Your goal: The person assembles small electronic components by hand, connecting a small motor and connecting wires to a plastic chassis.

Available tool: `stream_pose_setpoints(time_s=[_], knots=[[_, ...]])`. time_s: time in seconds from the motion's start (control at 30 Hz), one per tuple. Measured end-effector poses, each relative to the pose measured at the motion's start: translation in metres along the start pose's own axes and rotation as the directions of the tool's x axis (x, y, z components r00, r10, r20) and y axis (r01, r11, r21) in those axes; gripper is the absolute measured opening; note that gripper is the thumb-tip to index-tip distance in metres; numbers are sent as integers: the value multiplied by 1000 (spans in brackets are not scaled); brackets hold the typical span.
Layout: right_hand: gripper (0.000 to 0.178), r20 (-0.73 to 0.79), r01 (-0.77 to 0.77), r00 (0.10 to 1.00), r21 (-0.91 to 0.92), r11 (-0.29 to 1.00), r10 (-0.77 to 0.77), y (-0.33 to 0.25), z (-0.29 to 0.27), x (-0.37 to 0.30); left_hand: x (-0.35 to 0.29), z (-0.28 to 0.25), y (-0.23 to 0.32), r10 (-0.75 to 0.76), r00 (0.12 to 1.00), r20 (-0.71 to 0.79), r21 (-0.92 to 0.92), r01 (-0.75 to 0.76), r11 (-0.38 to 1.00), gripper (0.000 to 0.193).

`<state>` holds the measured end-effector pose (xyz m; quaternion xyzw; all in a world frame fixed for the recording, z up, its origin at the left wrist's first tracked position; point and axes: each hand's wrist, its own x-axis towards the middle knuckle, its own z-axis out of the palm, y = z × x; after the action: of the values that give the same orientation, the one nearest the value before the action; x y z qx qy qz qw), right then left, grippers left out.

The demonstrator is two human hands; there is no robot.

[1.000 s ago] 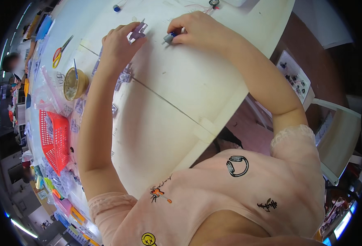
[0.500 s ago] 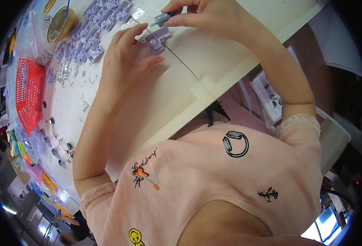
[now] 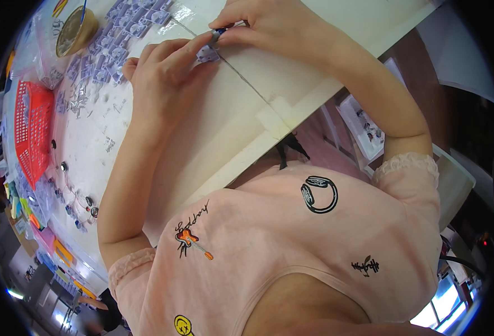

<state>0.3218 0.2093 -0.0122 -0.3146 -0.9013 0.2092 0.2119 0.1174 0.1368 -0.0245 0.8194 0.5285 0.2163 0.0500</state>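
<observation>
My right hand (image 3: 261,25) pinches a small motor, a metal cylinder with a dark blue end (image 3: 219,32), mostly covered by fingers. Just below it, a pale purple plastic housing (image 3: 207,54) lies on the white table (image 3: 213,117). My left hand (image 3: 166,75) closes around this housing, thumb on the near side. Its index fingertip reaches up to the motor. The motor is over the housing's far end; whether it sits inside cannot be seen behind the fingers.
Several similar purple housings (image 3: 113,45) lie in a group beyond my left hand. A bowl (image 3: 76,32), a red perforated basket (image 3: 33,129) and small wired parts (image 3: 73,199) stand along the left. A white tray of small parts (image 3: 363,126) sits below the table's right edge.
My right hand has brought the motor down to the housing. My left hand, apart from the housing before, has closed in on it, its index finger now at the motor.
</observation>
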Motion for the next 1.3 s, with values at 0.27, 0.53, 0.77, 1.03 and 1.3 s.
stream_pose_setpoints(time_s=[0.27, 0.53, 0.77, 1.03, 1.3], knots=[[19, -90, 79, 993, 103, 991, -70, 14, -14, -9, 6, -8, 5, 101, 994, 42, 188, -107, 976, 41], [11, -58, 98, 993, -61, 993, -102, 10, -11, -10, 7, 3, 2, 117, 993, -28, -42, -119, 992, 34], [15, -235, 213, 946, -76, 974, -225, 8, -18, -9, -6, 3, 15, -138, 990, -10, -287, 129, 949, 30], [34, 120, 70, 992, -196, 978, -47, 19, -24, -31, -70, -27, 2, -23, 995, -99, -227, 0, 974, 30], [15, 151, 427, 892, 28, 904, -427, -71, 25, 15, -186, -82, -8, -202, 961, -187, -73, 192, 979, 42]])
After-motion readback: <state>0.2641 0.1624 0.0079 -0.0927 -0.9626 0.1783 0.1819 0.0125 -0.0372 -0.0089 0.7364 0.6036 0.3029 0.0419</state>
